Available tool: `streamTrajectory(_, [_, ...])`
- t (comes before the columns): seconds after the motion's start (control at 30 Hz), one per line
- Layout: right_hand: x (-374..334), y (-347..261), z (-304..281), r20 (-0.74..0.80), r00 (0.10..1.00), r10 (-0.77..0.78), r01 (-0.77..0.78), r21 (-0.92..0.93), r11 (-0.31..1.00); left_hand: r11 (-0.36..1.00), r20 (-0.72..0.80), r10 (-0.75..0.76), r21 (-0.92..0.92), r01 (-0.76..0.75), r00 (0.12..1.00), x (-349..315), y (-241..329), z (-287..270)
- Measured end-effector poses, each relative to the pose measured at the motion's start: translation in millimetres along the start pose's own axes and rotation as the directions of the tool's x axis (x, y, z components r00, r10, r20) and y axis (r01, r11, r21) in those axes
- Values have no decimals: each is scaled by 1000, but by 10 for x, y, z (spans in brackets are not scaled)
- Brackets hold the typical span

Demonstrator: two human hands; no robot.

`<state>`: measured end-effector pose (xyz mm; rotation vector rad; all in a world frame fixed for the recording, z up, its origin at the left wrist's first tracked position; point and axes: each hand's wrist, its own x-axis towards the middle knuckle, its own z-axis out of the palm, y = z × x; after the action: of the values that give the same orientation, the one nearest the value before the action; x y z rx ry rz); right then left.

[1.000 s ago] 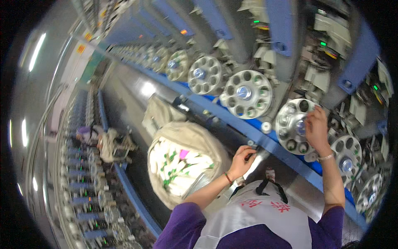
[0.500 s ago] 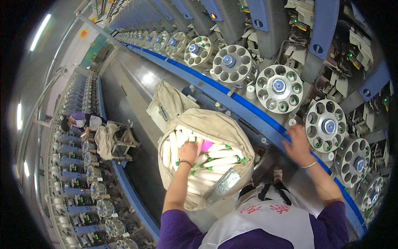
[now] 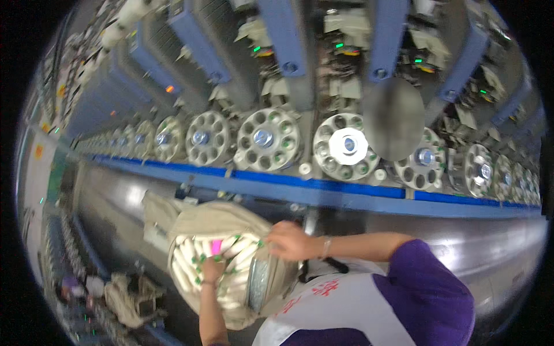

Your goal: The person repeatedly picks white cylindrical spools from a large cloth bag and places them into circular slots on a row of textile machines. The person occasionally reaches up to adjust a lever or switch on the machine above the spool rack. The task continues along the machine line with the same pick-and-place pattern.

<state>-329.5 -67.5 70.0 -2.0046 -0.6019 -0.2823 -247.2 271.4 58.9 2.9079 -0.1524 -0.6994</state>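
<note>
A beige cloth sack (image 3: 231, 214) stands open in front of me, filled with long white yarn bobbins (image 3: 186, 266) that have green tips. Down among them is my left hand (image 3: 212, 270), its fingers closed on a bobbin. A small pink piece (image 3: 216, 247) lies just beyond that hand. My right hand (image 3: 288, 241) is at the sack's right rim, beside the green-tipped bobbin ends. Its fingers are curled, and what they hold, if anything, is hidden. A shiny metal plate (image 3: 258, 285) sits at the sack's near right side.
Beyond the sack runs a blue machine rail (image 3: 340, 190) with a row of round, many-holed magazines (image 3: 269, 139), several with green-tipped bobbins. Small white cones (image 3: 305, 169) stand along it. At lower left are another cloth-covered cart (image 3: 130, 297) and a person (image 3: 72, 286).
My view has turned toward the machine row on the right. My right hand has come from beside a magazine to the sack's rim. My left hand stays among the bobbins.
</note>
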Motion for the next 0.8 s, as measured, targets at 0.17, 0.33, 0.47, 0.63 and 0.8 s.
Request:
streamTrajectory(0.17, [-652, 334, -436, 44, 946, 320, -317, -60, 946, 993, 265, -88, -51, 105, 960, -58, -343, 415])
streamTrajectory(0.33, [-557, 229, -417, 195, 911, 364, -364, -36, 931, 974, 405, 41, 188, -126, 914, -303, -272, 150])
streamTrajectory(0.47, [-260, 116, -213, 187, 958, 219, -233, 57, 971, 931, 351, 109, 293, -219, 930, -537, -186, 168])
streamTrajectory(0.63, [60, -129, -199, 180, 982, 52, -71, 101, 992, 878, 431, 2, 431, -208, 902, -679, -244, -260])
streamTrajectory(0.8, [239, -599, -370, -26, 964, -264, 246, -282, 927, 966, 359, 163, 130, -222, 919, -821, 331, -971])
